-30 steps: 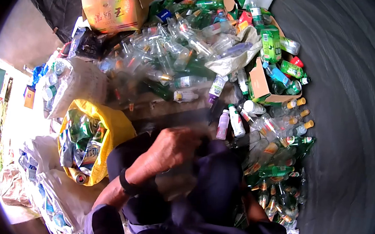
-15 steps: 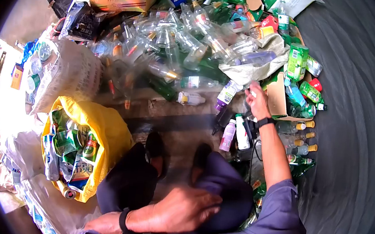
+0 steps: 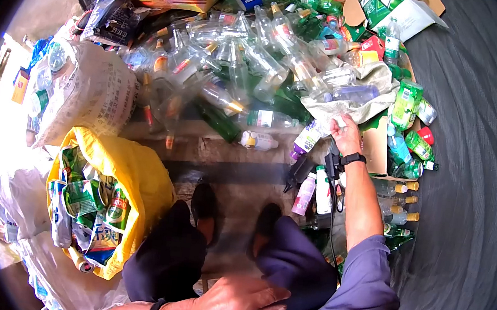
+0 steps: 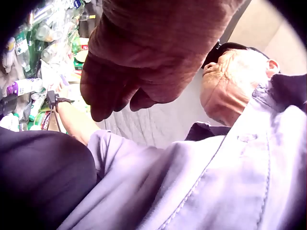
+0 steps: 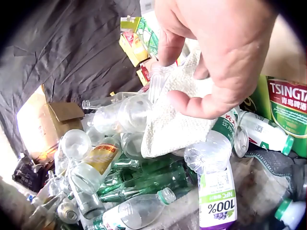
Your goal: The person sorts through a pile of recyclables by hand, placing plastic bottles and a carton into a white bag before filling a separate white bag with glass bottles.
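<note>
My right hand [image 3: 346, 136] reaches to the near edge of a white woven sack [image 3: 362, 110] on the bottle heap. In the right wrist view its curved fingers [image 5: 169, 48] overlap the sack, with a gap between thumb and fingertips. A clear bottle [image 5: 160, 81] shows beneath the fingertips. A grape juice bottle with a purple cap [image 3: 308, 138] lies just left of that hand. My left hand [image 3: 239, 302] is over my lap, its fingers relaxed and nothing in them; the left wrist view shows it in shadow.
Clear glass bottles [image 3: 271, 54] heap up ahead. A yellow sack of crushed cans [image 3: 154, 187] stands at left, beside a white sack [image 3: 110, 92]. A carton [image 3: 376, 147] holds cans at right. Pink [image 3: 304, 194] and white bottles [image 3: 323, 190] stand near my right knee. A cable hangs from my right wrist.
My right hand has come into view and moved forward to the woven sack. The left hand has come down from above my knees to my lap. The head view has shifted.
</note>
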Demonstrator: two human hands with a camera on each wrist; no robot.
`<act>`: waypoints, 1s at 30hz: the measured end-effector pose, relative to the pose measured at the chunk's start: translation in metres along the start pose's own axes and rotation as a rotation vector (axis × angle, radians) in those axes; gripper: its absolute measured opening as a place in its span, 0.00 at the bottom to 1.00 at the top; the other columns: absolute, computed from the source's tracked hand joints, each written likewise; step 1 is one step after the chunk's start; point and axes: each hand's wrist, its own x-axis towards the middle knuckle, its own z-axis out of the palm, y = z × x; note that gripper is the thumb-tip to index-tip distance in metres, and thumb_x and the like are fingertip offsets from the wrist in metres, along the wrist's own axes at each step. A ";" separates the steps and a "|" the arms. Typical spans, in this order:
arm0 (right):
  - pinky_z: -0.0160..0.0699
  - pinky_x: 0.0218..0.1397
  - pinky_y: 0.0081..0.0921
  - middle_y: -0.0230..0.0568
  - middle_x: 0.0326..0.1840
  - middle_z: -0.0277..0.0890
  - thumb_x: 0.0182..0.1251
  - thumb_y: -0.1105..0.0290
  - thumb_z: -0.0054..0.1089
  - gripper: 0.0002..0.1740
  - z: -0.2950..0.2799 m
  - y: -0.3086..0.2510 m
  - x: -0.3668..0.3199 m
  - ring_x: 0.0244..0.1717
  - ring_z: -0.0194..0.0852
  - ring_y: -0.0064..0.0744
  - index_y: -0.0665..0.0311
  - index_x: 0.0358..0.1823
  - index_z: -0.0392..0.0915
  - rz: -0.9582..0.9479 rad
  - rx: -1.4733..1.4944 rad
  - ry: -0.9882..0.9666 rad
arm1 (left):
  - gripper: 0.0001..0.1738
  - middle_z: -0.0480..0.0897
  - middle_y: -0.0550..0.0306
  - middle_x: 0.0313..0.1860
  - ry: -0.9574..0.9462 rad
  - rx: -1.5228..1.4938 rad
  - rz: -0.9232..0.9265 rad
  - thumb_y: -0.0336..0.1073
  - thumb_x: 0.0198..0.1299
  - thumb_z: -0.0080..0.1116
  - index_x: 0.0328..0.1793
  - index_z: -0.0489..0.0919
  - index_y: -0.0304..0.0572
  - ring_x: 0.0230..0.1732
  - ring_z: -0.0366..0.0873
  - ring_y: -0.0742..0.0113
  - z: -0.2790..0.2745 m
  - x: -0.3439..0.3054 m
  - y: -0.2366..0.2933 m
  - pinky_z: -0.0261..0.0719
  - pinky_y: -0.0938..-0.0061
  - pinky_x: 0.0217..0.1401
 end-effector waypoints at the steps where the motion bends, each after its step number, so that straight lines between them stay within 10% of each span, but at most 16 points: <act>1: 0.84 0.47 0.37 0.43 0.57 0.71 0.63 0.70 0.69 0.26 0.000 0.001 0.008 0.50 0.75 0.43 0.61 0.62 0.71 0.079 0.077 0.081 | 0.17 0.81 0.41 0.35 0.002 -0.002 0.002 0.28 0.57 0.66 0.52 0.81 0.30 0.38 0.81 0.42 -0.001 0.001 0.001 0.80 0.56 0.43; 30: 0.84 0.50 0.32 0.40 0.45 0.81 0.69 0.68 0.66 0.16 -0.078 0.052 -0.170 0.40 0.81 0.33 0.70 0.53 0.80 -0.098 -0.322 0.027 | 0.15 0.85 0.42 0.37 -0.105 0.106 0.041 0.38 0.65 0.61 0.52 0.82 0.34 0.37 0.84 0.42 0.015 -0.019 -0.009 0.83 0.56 0.40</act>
